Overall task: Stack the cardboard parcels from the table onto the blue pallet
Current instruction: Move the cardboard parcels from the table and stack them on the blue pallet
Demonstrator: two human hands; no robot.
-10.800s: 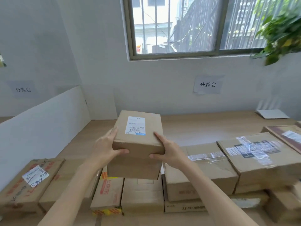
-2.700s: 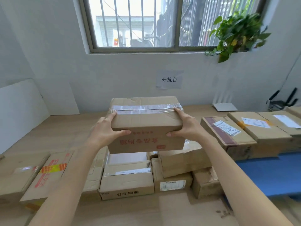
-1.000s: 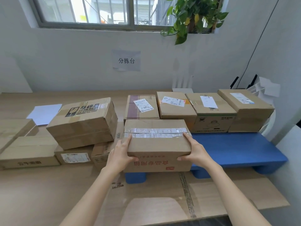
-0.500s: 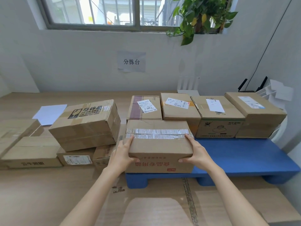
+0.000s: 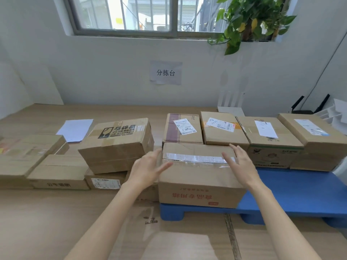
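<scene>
Squarely on the front left corner of the blue pallet [image 5: 293, 192] sits a taped parcel [image 5: 199, 177], its red lettering upside down toward the camera, as seen from the head view. The left hand [image 5: 148, 168] is at the parcel's upper left edge and the right hand [image 5: 239, 163] lies over its top right; on both, the grip is apart, fingers straight and clasping nothing. Whether the fingers touch the cardboard cannot be told, and the left hand is blurred. Behind the taped parcel, a back row of parcels [image 5: 253, 139] with white labels lines the pallet's far side, just beside it. To the left, off the pallet, a fragile-marked parcel [image 5: 116, 145] rests tilted atop lower, flatter parcels on the wooden surface [image 5: 47, 222]. A white sheet of paper [image 5: 75, 129] lies farther back on the surface. On the wall hangs a paper sign [image 5: 165, 72], below a barred window [image 5: 131, 14] and a leafy plant [image 5: 249, 21].
</scene>
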